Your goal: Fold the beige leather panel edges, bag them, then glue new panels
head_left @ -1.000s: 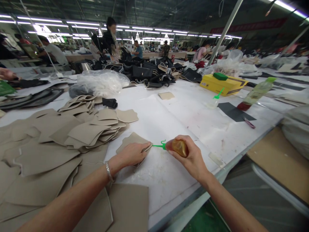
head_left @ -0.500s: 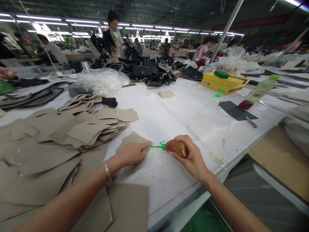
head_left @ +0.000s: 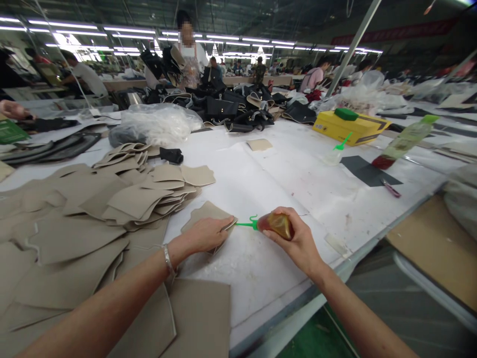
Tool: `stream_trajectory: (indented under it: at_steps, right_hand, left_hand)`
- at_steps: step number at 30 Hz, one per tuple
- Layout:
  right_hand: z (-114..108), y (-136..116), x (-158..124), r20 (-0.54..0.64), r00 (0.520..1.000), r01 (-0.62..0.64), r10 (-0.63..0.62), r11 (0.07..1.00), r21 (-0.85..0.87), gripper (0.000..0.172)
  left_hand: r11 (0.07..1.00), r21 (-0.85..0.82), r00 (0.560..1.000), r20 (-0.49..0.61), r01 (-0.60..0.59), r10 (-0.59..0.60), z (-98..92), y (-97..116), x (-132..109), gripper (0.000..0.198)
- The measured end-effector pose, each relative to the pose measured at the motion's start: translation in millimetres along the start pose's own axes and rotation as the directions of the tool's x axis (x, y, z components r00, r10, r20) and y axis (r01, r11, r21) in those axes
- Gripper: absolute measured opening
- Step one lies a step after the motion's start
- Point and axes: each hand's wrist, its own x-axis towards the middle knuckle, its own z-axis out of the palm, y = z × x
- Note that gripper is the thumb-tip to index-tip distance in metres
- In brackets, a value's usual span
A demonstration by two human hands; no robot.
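Note:
My left hand (head_left: 209, 233) is closed on a beige piece (head_left: 199, 213), holding its right corner with thumb and fingers just above the white table. In my right hand (head_left: 298, 238) is a squeeze bottle (head_left: 276, 225) of amber-brown liquid, lying on its side with fingers wrapped round it. Its thin green nozzle points left, and the tip meets the edge of the beige piece at my left fingertips. Whether liquid comes out cannot be seen. A large heap of beige pieces (head_left: 78, 214) spreads to the left of my hands.
Farther back are a plastic bag (head_left: 160, 122), dark bags (head_left: 223, 107) and a yellow box (head_left: 348, 128). At right lie a bottle with red liquid (head_left: 404, 141), a small bottle (head_left: 333, 157), a dark sheet (head_left: 367, 170) and a cutter (head_left: 391, 188). A person (head_left: 190, 59) stands behind.
The whole view has shifted slightly. Both hands keep their grips, with the nozzle still at the piece's edge. The person behind has turned more toward the table.

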Motion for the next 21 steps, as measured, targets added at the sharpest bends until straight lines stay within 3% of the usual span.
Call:
stream_trajectory:
  at_steps: [5, 10, 16, 21]
  right_hand:
    - [1, -5, -5, 0.127, 0.992, -0.015, 0.003, 0.995, 0.096, 0.038]
    - [3, -4, -6, 0.055, 0.998, -0.018, 0.013, 0.996, 0.085, 0.04]
    - [6, -9, -13, 0.193, 0.981, -0.054, 0.023, 0.986, 0.16, 0.038]
    - [8, -12, -17, 0.128, 0.991, -0.046, 0.029, 0.99, 0.136, 0.039]
  left_hand:
    - [1.0, -0.001, 1.0, 0.01, -0.023, 0.023, 1.6, -3, 0, 0.055]
    - [0.999, 0.02, 0.999, 0.012, -0.032, 0.032, 4.2, -7, 1, 0.057]
    - [0.999, -0.004, 0.999, 0.011, -0.053, 0.053, 4.1, -8, -1, 0.058]
    - [0.998, -0.026, 0.999, 0.0, -0.051, 0.051, 5.5, -7, -2, 0.058]
